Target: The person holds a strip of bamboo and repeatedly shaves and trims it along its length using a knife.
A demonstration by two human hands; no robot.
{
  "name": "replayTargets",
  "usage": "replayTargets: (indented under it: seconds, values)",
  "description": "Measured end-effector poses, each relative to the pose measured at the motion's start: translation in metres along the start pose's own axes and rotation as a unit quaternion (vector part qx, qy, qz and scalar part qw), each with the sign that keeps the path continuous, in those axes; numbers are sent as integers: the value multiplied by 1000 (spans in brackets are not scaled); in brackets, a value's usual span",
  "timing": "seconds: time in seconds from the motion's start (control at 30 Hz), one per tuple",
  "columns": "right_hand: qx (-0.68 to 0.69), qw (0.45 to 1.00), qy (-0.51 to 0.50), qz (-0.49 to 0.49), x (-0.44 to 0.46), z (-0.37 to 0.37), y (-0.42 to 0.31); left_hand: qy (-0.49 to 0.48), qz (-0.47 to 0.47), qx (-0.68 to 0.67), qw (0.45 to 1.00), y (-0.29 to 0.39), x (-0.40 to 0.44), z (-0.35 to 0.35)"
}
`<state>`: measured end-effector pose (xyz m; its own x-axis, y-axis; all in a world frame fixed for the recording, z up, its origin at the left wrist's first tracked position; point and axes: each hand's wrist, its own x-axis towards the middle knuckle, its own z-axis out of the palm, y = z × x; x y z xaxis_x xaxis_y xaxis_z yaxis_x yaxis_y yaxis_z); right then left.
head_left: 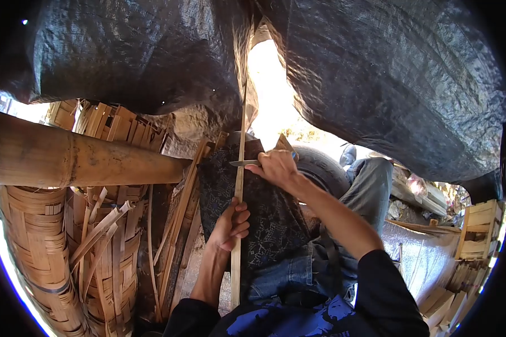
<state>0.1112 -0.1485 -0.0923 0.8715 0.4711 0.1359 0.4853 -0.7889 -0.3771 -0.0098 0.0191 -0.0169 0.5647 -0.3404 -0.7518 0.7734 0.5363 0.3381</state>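
A long, thin bamboo strip (pixel 236 264) runs upright through the middle of the view, over a dark patterned cloth (pixel 272 224) on my lap. My left hand (pixel 232 226) is wrapped round the strip at its middle. Higher up, my right hand (pixel 277 167) is closed on a knife, whose handle is mostly hidden in the fingers. The knife's blade (pixel 243 163) points left and lies across the strip, touching it.
A thick bamboo pole (pixel 84 154) juts in from the left. Woven bamboo baskets (pixel 36 236) and loose strips (pixel 180 224) stand at the left. Dark sheeting (pixel 376 73) hangs above. A tyre (pixel 320 168) lies beyond my right hand; more baskets (pixel 480 230) stand far right.
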Motion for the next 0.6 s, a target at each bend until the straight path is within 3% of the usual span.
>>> replayTargets:
  seconds: [0.1,0.23,0.33,0.4,0.47,0.53,0.6]
  values:
    - [-33,995,-83,-51,12,-15,5,-21,1,-5,1000,-3,-5,-5]
    - [-29,989,-77,-122,22,-18,18,-21,-2,-3,1000,-1,-3,-1]
    - [-14,991,-75,-112,20,-15,14,-14,1,0,1000,-4,-6,-1]
    - [-6,996,-80,-28,2,-8,6,-8,5,-1,1000,-7,-7,4]
    - [-36,998,-50,-5,-7,-11,-2,33,4,32,999,-10,-6,8]
    - [22,998,51,-15,-15,4,-1,55,23,79,995,-12,-8,17]
    - [33,999,38,9,-20,13,-2,75,40,133,987,-13,-8,21]
